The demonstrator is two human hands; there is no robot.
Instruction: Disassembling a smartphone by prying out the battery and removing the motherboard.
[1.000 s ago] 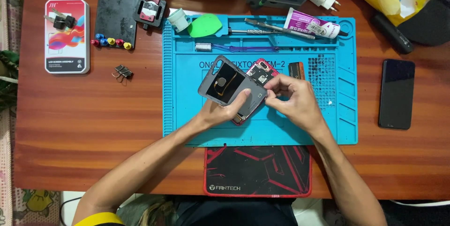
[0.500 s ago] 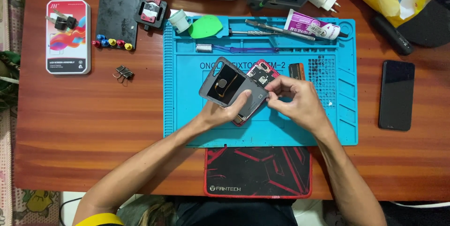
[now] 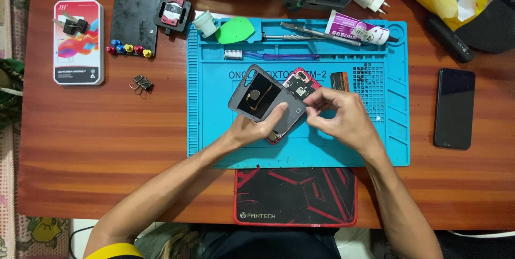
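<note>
A grey phone back cover (image 3: 263, 97) is lifted and tilted above an opened red-framed phone (image 3: 302, 84) on the blue repair mat (image 3: 225, 135). My left hand (image 3: 257, 125) grips the cover's lower edge, thumb on top. My right hand (image 3: 340, 117) pinches at the cover's right edge where it meets the phone. The cover's inside shows a round fingerprint sensor with a flex cable. Most of the phone body is hidden under the cover and my hands.
A green pick (image 3: 235, 30), a toothbrush (image 3: 268, 55), a metal tool (image 3: 308, 29) and a glue tube (image 3: 357, 27) lie along the mat's top. A black phone (image 3: 454, 107) rests at the right, a screen box (image 3: 78, 41) at the left, and a black-red pad (image 3: 295, 197) in front.
My right hand's fingers have shifted slightly along the cover's right edge. The cover and my left hand stay almost where they were.
</note>
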